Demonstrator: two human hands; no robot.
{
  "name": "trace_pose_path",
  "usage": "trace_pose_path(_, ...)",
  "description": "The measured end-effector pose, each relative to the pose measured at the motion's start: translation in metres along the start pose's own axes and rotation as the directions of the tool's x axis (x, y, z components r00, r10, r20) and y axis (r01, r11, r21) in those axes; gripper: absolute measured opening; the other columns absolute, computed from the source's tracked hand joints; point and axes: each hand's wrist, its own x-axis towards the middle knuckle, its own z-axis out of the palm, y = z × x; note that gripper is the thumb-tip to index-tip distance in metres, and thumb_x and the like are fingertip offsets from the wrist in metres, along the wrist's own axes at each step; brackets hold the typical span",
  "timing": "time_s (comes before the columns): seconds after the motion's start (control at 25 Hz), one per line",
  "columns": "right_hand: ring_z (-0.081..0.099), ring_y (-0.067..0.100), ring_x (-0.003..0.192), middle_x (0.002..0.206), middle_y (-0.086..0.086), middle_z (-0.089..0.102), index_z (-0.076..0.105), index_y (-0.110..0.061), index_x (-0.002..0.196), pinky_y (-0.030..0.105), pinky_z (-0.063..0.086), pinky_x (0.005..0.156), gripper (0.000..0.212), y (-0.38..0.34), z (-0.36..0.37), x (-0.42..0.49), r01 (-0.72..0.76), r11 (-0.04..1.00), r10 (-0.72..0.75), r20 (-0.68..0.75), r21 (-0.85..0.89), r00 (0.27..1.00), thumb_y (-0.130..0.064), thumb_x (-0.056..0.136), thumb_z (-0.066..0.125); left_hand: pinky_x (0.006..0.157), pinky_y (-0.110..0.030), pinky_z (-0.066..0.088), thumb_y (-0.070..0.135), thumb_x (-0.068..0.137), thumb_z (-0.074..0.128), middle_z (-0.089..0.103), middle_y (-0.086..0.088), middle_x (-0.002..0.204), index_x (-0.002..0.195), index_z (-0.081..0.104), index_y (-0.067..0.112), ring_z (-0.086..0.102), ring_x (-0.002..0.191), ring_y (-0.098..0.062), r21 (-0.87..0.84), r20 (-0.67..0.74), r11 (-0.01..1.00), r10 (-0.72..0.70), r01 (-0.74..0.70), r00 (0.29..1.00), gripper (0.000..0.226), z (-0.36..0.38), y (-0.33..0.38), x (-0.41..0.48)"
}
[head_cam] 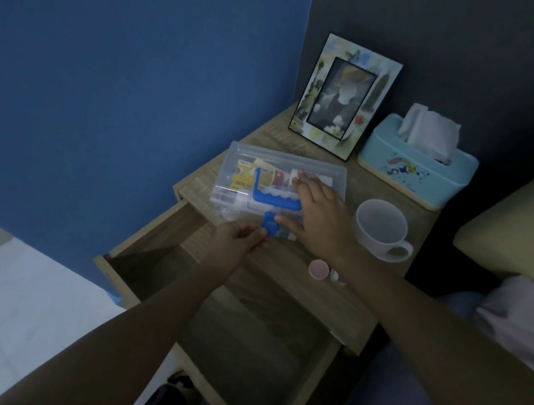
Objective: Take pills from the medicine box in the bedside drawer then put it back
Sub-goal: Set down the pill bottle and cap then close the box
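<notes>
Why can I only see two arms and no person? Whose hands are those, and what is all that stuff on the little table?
The camera sits on the person's head and looks down, so you see only their own arms. The right hand lies flat on the lid of a clear medicine box, which stands on the bedside table. The left hand pinches the box's blue latch. Below, the drawer is pulled open. Also on the table: a white cup, a blue tissue box, a picture frame and a small pink cap beside a tiny bottle.
</notes>
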Motion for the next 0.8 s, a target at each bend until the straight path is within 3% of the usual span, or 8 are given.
trace_pose_path(0.2, 0.021, 0.023, 0.143, 0.156, 0.005, 0.023, 0.026, -0.014, 0.144, 0.041, 0.021, 0.115, 0.075, 0.000, 0.003, 0.001, -0.002, 1.000, 0.002, -0.004, -0.026, 1.000, -0.059, 0.087, 0.045, 0.067, -0.016, 0.047, 0.023, 0.090, 0.057, 0.070, -0.007, 0.089, 0.097, 0.069, 0.009, 0.064, 0.079, -0.010, 0.248, -0.117, 0.968, 0.062, -0.032, 0.991, 0.020, 0.006, 0.003, 0.000)
trace_pose_path(0.4, 0.020, 0.023, 0.143, 0.156, 0.006, 0.023, 0.025, -0.013, 0.144, 0.041, 0.021, 0.114, 0.075, 0.001, 0.003, 0.001, -0.001, 0.999, 0.001, -0.001, -0.042, 1.000, -0.059, 0.087, 0.043, 0.061, -0.010, 0.041, 0.024, 0.092, 0.055, 0.064, 0.001, 0.080, 0.095, 0.067, 0.009, 0.057, 0.069, -0.002, 0.435, -0.187, 0.897, 0.175, -0.078, 0.967, 0.020, 0.010, 0.003, -0.004)
trace_pose_path(0.52, 0.022, 0.024, 0.142, 0.156, 0.007, 0.024, 0.026, -0.013, 0.144, 0.043, 0.022, 0.115, 0.075, 0.001, 0.001, 0.001, 0.001, 1.000, -0.001, 0.015, -0.005, 1.000, -0.061, 0.088, 0.039, 0.059, -0.011, 0.044, 0.019, 0.091, 0.054, 0.058, 0.009, 0.071, 0.088, 0.063, 0.013, 0.055, 0.061, 0.002, 0.454, -0.388, 0.887, 0.280, -0.083, 0.878, 0.011, 0.001, 0.005, -0.018)
trace_pose_path(0.6, 0.027, 0.025, 0.140, 0.153, 0.009, 0.030, 0.029, -0.012, 0.142, 0.042, 0.024, 0.113, 0.068, -0.001, -0.003, 0.005, -0.016, 0.998, 0.017, -0.019, 0.063, 1.000, -0.057, 0.091, 0.035, 0.060, -0.013, 0.043, 0.019, 0.091, 0.052, 0.055, 0.009, 0.070, 0.084, 0.058, 0.017, 0.054, 0.061, 0.000, 0.484, -0.425, 0.847, 0.447, -0.220, 0.787, 0.009, -0.009, 0.017, -0.023)
trace_pose_path(0.72, 0.034, 0.031, 0.134, 0.147, 0.015, 0.037, 0.035, -0.008, 0.137, 0.041, 0.030, 0.109, 0.061, -0.003, -0.009, 0.013, -0.102, 0.989, 0.113, -0.104, 0.108, 0.988, -0.050, 0.093, 0.038, 0.071, -0.028, 0.045, 0.023, 0.091, 0.052, 0.062, -0.005, 0.089, 0.098, 0.060, 0.010, 0.057, 0.080, -0.015, 0.623, -0.367, 0.721, 0.610, -0.302, 0.702, 0.017, -0.021, 0.044, -0.005)
trace_pose_path(0.8, 0.033, 0.035, 0.133, 0.145, 0.020, 0.034, 0.030, -0.004, 0.138, 0.044, 0.033, 0.108, 0.072, -0.001, -0.013, 0.017, -0.286, 0.951, 0.296, -0.086, 0.118, 0.951, -0.056, 0.090, 0.039, 0.085, -0.037, 0.044, 0.026, 0.092, 0.052, 0.063, -0.020, 0.112, 0.118, 0.055, 0.001, 0.058, 0.102, -0.029, 0.691, -0.353, 0.698, 0.551, -0.186, 0.756, 0.036, -0.023, 0.059, 0.017)
